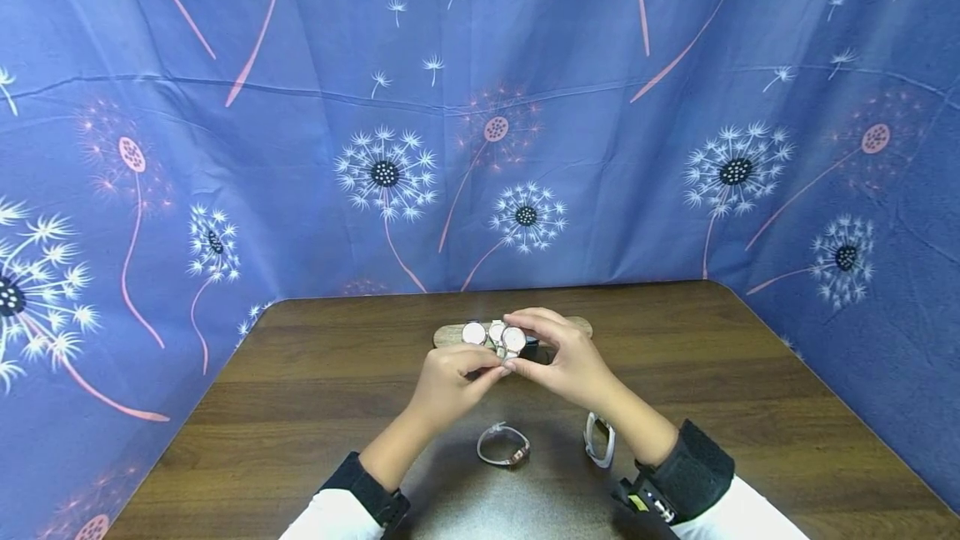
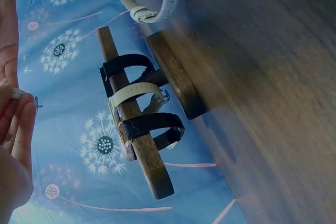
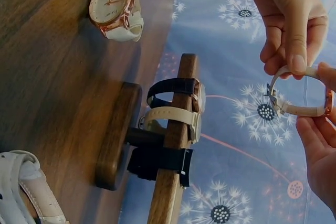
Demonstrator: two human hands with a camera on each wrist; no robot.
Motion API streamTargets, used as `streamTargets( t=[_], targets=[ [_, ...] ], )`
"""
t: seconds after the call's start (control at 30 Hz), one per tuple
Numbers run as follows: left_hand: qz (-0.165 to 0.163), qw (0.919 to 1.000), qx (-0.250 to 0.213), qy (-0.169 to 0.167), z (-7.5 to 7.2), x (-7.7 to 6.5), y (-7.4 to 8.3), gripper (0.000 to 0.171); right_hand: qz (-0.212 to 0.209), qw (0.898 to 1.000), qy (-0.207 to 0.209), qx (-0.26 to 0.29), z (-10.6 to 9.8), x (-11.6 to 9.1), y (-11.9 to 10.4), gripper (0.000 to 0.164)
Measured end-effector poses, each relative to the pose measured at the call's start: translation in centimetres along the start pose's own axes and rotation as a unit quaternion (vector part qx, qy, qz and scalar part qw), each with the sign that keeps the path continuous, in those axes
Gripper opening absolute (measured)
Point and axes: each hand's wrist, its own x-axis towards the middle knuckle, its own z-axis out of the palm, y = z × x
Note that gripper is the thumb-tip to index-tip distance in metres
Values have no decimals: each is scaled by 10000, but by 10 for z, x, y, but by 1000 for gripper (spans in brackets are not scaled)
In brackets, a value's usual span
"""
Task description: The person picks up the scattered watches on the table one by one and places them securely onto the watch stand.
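A watch with a white strap and rose-gold case (image 1: 513, 340) is held up between both hands, its strap forming a loop. My left hand (image 1: 448, 377) pinches the strap near the buckle, most plainly in the right wrist view. My right hand (image 1: 566, 357) grips the case between thumb and fingers. Behind the hands stands a wooden watch stand (image 1: 447, 337). Its bar carries a dark-strapped watch with a white dial (image 3: 201, 98), a cream-strapped watch (image 3: 170, 114) and a black watch (image 3: 163, 158). In the left wrist view the held watch is mostly hidden by fingers.
On the brown wooden table (image 1: 300, 407), nearer than the stand, lie a rose-gold watch with a pale strap (image 1: 504, 445) and a white-strapped watch (image 1: 600, 440), close to my right forearm. A blue dandelion-print cloth (image 1: 600, 148) hangs behind the table and at its sides.
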Motion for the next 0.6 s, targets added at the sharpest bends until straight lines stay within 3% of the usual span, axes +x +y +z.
streamTargets(
  t=[0.3,0.6],
  targets=[
    [-111,9999,-60,-46,3,1,0,8,-174,9998,59,86,-1,1,0,48],
    [-303,9993,-2,-240,6,0,3,9,-464,9983,227,-283,-2,-1,4,48]
  ],
)
